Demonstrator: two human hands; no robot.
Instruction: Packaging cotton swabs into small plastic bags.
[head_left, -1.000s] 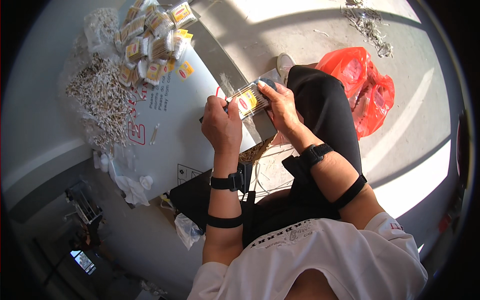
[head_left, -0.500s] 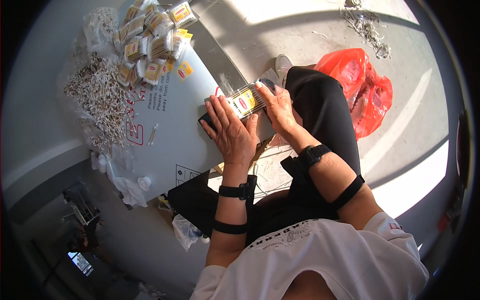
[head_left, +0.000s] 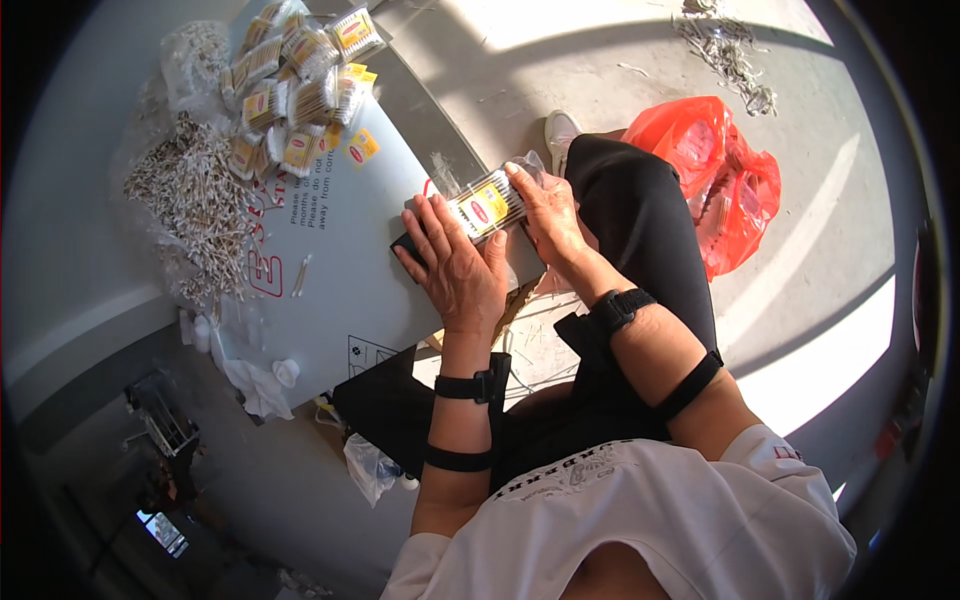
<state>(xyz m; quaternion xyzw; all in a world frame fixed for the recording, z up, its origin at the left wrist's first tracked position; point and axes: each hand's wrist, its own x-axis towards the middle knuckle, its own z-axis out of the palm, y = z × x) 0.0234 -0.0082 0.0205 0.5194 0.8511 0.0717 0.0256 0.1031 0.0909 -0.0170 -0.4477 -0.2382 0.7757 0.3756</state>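
Between my hands, at the table's near right corner, lies a clear packet of cotton swabs with a yellow and white label. My left hand rests with fingers stretched flat over the packet's left end and a black block beneath it. With thumb on top and fingers underneath, my right hand grips the packet's right end, where loose clear plastic film sticks out. The far-left part of the grey table bears a big heap of loose cotton swabs. Beside that heap are several filled swab packets.
A yellow label card and a couple of stray swabs lie on the table. White crumpled cloth or paper hangs at its near left edge. An open red plastic bag stands on the floor, right of my knee. Scraps lie farther off.
Both hands and the packet stay in nearly the same place. My right thumb and fingers have shifted slightly at the packet's end, and more clear film shows there now.
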